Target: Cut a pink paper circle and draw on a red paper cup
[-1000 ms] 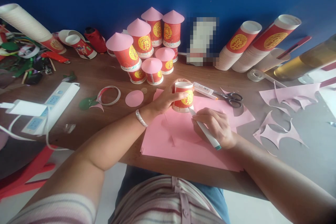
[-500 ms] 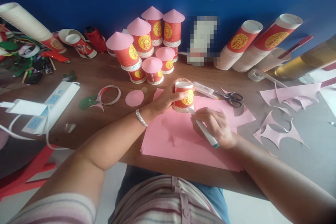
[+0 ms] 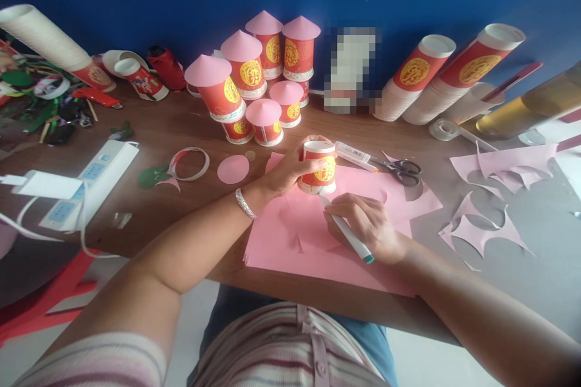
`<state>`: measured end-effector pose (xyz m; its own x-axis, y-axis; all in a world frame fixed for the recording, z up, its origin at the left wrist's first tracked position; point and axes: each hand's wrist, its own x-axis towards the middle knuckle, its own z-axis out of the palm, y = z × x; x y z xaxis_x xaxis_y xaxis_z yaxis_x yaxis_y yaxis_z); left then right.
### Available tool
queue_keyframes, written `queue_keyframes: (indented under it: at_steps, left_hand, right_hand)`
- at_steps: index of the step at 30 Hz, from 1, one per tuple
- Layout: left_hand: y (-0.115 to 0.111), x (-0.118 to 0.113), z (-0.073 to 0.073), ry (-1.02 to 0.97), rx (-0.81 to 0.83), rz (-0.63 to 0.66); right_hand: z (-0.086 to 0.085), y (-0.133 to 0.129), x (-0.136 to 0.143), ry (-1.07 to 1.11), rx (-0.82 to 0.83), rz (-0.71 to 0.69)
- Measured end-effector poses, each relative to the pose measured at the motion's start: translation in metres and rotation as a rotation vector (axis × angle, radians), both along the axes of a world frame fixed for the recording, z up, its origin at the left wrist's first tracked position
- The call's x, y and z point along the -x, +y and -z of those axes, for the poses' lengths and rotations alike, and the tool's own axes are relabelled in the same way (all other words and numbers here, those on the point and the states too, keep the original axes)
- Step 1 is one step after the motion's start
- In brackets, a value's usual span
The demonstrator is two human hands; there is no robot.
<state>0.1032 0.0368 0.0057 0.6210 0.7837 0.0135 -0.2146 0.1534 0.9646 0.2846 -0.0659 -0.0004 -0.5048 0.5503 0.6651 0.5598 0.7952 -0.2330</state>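
My left hand [image 3: 290, 170] is wrapped round a red paper cup [image 3: 313, 180] with a gold emblem and a white rim, held upright over the pink paper sheets [image 3: 281, 239]. In my right hand [image 3: 367, 224] is a white marker [image 3: 353, 237] with a green end, its tip pointing at the white band low on the cup. Whether the tip touches the cup, I cannot tell. Just behind the cup lie a white-and-orange marker [image 3: 356, 157] and black-handled scissors [image 3: 406, 172].
Red cups with pink cone tops [image 3: 241, 47] stand at the back. Cup stacks [image 3: 415, 75] lean at the right, near tape [image 3: 443, 129] and paper scraps [image 3: 490, 231]. A power strip [image 3: 93, 184], green-and-red clutter [image 3: 40, 94] and a pink disc [image 3: 233, 169] lie leftward.
My right hand and the white marker have shifted slightly left, the tip now at the cup's lower edge. My left hand still holds the cup in nearly the same place.
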Motion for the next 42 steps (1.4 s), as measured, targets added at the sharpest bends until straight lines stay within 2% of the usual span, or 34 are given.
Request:
queue_keyframes:
  at_steps: [7,14,26,42]
  left_hand:
    - [0.0008,0.0002,0.0027,0.010,0.000,-0.001]
    - [-0.0008,0.0008,-0.0013,-0.001,-0.012,-0.019]
    - [-0.0017,0.0001,-0.0059,0.033,-0.053,-0.023]
    - [0.0002,0.0009,0.0018,-0.029,-0.016,0.000]
  right_hand:
    - [0.0032,-0.0008,-0.0014,0.043,-0.019,-0.014]
    - [0.0051,0.0024,-0.0028,0.032,-0.100,0.030]
    - [0.0043,0.0027,-0.0041,-0.016,-0.097,0.011]
    - [0.0064,0.0035,-0.0034,-0.038,-0.177,0.104]
